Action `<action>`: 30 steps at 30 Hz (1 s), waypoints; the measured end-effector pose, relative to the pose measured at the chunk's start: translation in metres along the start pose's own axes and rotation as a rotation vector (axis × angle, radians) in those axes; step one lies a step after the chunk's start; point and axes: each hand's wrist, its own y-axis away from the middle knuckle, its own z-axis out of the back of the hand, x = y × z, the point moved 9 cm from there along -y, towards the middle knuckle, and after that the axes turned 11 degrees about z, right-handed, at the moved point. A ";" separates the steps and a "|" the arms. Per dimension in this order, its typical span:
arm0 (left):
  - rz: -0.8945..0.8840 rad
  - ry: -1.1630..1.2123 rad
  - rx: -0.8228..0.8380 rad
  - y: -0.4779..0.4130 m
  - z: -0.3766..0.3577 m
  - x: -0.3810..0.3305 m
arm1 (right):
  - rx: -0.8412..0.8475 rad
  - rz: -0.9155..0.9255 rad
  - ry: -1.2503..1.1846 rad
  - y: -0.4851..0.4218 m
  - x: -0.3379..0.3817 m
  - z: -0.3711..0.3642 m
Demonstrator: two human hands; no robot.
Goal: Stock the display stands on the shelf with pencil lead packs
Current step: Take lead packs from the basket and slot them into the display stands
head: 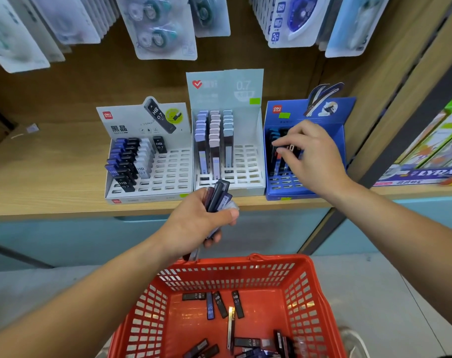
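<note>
Three display stands [248,174] stood on the shelf [46,182], mid-frame. The right grip [312,156] pinched one pack [290,148] over the blue stand [333,140], right of centre. The left grip [201,223] clasped a bundle of packs [219,195], lower centre, above one red basket [320,293].

You face a wooden shelf [51,187] and wood back panel [64,86] mid-frame; teal cabinet front [64,236] below, pale floor [400,293] lower right, dark upright [405,138] right.

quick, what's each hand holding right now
Left hand: grips a bunch of packs.
Right hand: pinches one pack at the blue stand.
</note>
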 end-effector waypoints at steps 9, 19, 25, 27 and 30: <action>0.023 0.041 -0.002 0.005 -0.002 -0.005 | 0.009 0.057 0.103 0.006 0.007 -0.002; 0.004 0.024 -0.001 0.008 -0.005 -0.008 | 0.012 -0.037 0.033 0.002 0.002 -0.001; -0.021 0.034 0.048 0.011 -0.013 -0.015 | 0.191 -0.230 -0.548 0.013 0.051 -0.011; -0.029 0.037 0.061 0.015 -0.016 -0.018 | 0.322 -0.328 -0.851 0.022 0.077 -0.026; -0.042 0.024 0.082 0.021 -0.018 -0.022 | 0.364 -0.378 -0.889 0.024 0.091 -0.025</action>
